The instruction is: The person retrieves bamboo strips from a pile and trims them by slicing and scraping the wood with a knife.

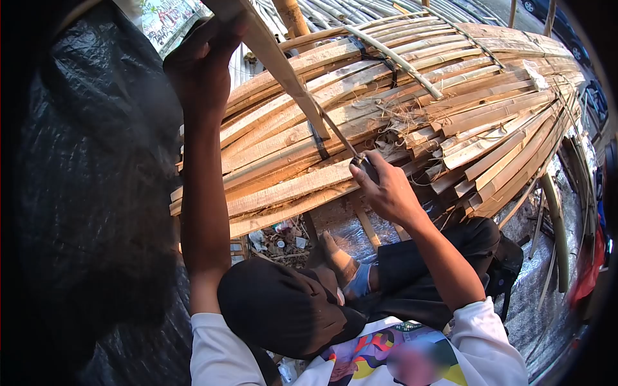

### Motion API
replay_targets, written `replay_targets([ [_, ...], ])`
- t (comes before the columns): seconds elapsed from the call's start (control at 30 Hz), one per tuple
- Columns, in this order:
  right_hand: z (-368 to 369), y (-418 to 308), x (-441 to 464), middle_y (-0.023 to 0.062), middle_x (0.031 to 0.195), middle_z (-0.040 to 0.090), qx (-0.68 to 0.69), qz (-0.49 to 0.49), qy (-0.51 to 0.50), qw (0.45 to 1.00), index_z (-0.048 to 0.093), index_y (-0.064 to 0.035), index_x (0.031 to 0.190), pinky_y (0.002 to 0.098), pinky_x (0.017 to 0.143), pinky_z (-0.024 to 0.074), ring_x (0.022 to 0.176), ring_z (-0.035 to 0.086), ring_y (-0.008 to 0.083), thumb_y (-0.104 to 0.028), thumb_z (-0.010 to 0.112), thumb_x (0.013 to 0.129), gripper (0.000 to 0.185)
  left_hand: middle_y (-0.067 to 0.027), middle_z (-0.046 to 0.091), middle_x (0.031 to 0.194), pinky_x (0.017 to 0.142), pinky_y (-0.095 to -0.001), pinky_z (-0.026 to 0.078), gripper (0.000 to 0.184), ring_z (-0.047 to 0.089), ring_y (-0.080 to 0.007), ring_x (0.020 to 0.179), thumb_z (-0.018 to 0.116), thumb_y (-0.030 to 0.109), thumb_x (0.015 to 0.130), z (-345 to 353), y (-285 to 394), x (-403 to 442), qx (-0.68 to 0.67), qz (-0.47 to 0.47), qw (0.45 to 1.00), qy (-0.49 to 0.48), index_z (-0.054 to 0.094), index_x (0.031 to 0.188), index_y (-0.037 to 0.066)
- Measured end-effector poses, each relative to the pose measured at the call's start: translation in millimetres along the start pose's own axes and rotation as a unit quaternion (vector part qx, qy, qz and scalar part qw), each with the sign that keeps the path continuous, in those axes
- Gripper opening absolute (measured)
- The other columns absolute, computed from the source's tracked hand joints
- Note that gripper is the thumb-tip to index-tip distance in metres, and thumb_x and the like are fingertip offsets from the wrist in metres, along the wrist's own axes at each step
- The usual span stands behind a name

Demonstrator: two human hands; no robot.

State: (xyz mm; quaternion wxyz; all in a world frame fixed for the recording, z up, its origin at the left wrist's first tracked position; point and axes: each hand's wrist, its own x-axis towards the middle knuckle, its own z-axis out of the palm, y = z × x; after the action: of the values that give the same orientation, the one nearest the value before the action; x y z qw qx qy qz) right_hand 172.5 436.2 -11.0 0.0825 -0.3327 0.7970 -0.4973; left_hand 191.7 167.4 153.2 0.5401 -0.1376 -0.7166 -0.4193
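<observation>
- Right in front of the seated person, a flat wooden strip (280,67) slants down from the top edge of the view, its lower end over the pile of slats; its upper end runs out of sight.
- Against the lower part of that strip, the thin blade of a knife (341,136) lies at an angle, its dark handle toward the person.
- The left hand (201,71), raised at the upper left, is closed on the strip, though shadow and blur hide just how the fingers sit.
- The right hand (391,192) is curled around the knife handle, thumb up by the blade end.
- Beneath and beyond, a big pile of slats (277,148) fans away to the right, with a dark band (318,143) around some of them near the strip's lower end.
- On the pile I can see curly shavings (389,119), a pale rod (399,61) lying crosswise and a small white scrap (535,76).
- Under the near edge, a foot (338,257) shows beside bits of litter (281,243) on the ground.
- Along the left side hangs a wrinkled black sheet (96,141).
- Over to the right, a thick pole (557,235) stands near a red thing (587,280), too blurred to name.
</observation>
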Motion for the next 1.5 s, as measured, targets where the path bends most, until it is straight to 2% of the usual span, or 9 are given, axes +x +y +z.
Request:
replay_targets([
  [0.07,-3,5,-1,0.0277,0.073,0.061,0.055,0.009,0.029,0.998,0.055,0.001,0.116,0.0498,0.071,0.0464,0.081,0.061,0.0485,-0.038,0.055,0.098,0.042,0.0016,0.064,0.091,0.078,-0.0216,0.042,0.019,0.053,-0.0041,0.087,0.071,0.011,0.09,4,3,0,-0.005,-0.012,1.0,-0.001,0.069,0.1,-0.005],
  [0.27,-38,-51,14,-0.0036,0.069,0.051,0.298,0.007,-0.006,0.954,0.059,0.0006,0.112,0.0233,0.056,0.0357,0.063,0.041,0.0051,-0.036,0.063,0.096,0.04,-0.0084,0.064,0.104,0.097,-0.0349,0.049,0.027,0.061,-0.0172,0.102,0.066,0.017,0.094,-27,-28,13,-0.143,-0.073,0.985,-0.063,0.062,0.108,-0.006],
  [0.53,-21,-35,22,0.0029,0.06,0.05,0.222,-0.024,-0.043,0.974,0.058,0.0019,0.113,0.026,0.049,0.0339,0.055,0.042,0.0042,-0.028,0.064,0.096,0.035,-0.0071,0.064,0.092,0.098,-0.0373,0.043,0.023,0.055,-0.0183,0.095,0.066,0.019,0.093,-24,-14,10,-0.241,-0.054,0.951,-0.186,0.064,0.106,0.0],
  [0.6,-35,-60,22,0.0032,0.062,0.054,0.136,-0.151,0.01,0.979,0.057,0.0017,0.114,0.0258,0.049,0.0359,0.054,0.047,0.0043,-0.027,0.064,0.096,0.035,-0.0055,0.065,0.093,0.096,-0.0372,0.043,0.02,0.055,-0.0183,0.094,0.067,0.017,0.093,-25,-12,9,-0.23,-0.051,0.951,-0.2,0.065,0.104,0.001],
  [0.7,-40,-79,13,-0.004,0.075,0.052,0.269,-0.142,0.008,0.953,0.056,-0.0028,0.124,0.0194,0.058,0.0328,0.066,0.041,0.0022,-0.024,0.063,0.097,0.036,-0.0072,0.066,0.096,0.092,-0.0351,0.045,0.017,0.058,-0.018,0.092,0.067,0.013,0.092,-33,-13,8,-0.166,-0.039,0.973,-0.158,0.067,0.103,-0.001],
  [0.83,-13,-36,20,0.0157,0.074,0.067,0.145,-0.108,0.003,0.983,0.056,0.0027,0.117,0.0337,0.055,0.0462,0.06,0.064,0.0236,-0.026,0.064,0.095,0.037,-0.0104,0.066,0.099,0.085,-0.0332,0.05,0.012,0.063,-0.0196,0.089,0.067,0.005,0.09,-16,4,7,-0.225,0.034,0.945,-0.233,0.068,0.099,-0.003],
  [1.2,-41,-66,8,0.0013,0.062,0.05,0.311,-0.076,0.005,0.947,0.059,0.0008,0.113,0.0242,0.047,0.0311,0.054,0.041,0.0036,-0.028,0.063,0.097,0.033,-0.007,0.065,0.095,0.084,-0.0366,0.051,0.013,0.058,-0.0183,0.089,0.071,0.007,0.087,-31,-11,13,-0.203,-0.073,0.949,-0.232,0.067,0.099,0.003],
  [1.4,-1,19,22,0.0232,0.086,0.068,0.037,0.002,-0.04,0.999,0.058,-0.0002,0.122,0.0428,0.071,0.0494,0.075,0.067,0.0348,-0.038,0.058,0.097,0.045,-0.0026,0.063,0.087,0.086,-0.0357,0.047,0.022,0.052,-0.0156,0.086,0.071,0.031,0.089,-36,-11,4,-0.254,-0.118,0.934,-0.223,0.064,0.095,0.012],
  [1.5,2,18,12,0.0244,0.089,0.067,0.102,0.034,-0.048,0.993,0.056,0.0019,0.125,0.0405,0.076,0.0502,0.085,0.068,0.0308,-0.039,0.058,0.097,0.05,-0.0007,0.06,0.084,0.083,-0.034,0.043,0.023,0.05,-0.0156,0.082,0.067,0.034,0.091,-16,-7,-11,-0.237,-0.077,0.959,-0.132,0.059,0.097,0.014],
])
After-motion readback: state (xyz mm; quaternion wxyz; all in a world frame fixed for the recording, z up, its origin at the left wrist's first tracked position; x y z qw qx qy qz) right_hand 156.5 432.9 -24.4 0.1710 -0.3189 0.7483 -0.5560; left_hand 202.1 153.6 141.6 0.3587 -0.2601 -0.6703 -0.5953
